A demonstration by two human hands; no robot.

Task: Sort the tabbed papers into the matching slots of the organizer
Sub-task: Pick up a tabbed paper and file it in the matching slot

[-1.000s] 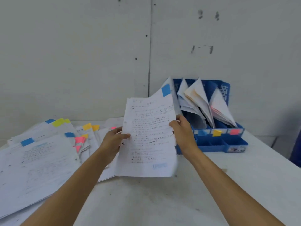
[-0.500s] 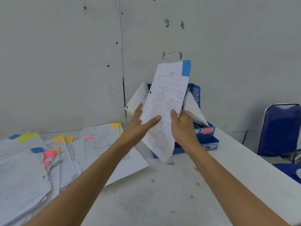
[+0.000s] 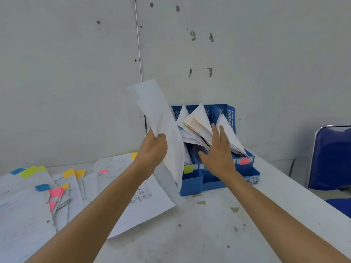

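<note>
My left hand (image 3: 154,147) grips a white sheet of paper (image 3: 161,128) and holds it upright and tilted in front of the left end of the blue organizer (image 3: 191,182). Its coloured tab is hidden from this side. The organizer stands against the wall with leaning papers (image 3: 199,122) in its slots. A yellow label (image 3: 188,169) and a pink label (image 3: 244,161) mark its front. My right hand (image 3: 218,154) is open, fingers spread, pressing against the papers in the middle slot. Loose tabbed papers (image 3: 62,188) with blue, yellow, orange and pink tabs lie spread at the left.
A white table (image 3: 199,234) with small stains carries everything. A grey wall (image 3: 247,54) stands right behind the organizer. A blue chair (image 3: 334,158) sits past the table's right edge.
The right hand has let go of the sheet and moved onto the papers in the organizer. The left hand now holds the sheet alone, turned so its blue tab no longer shows.
</note>
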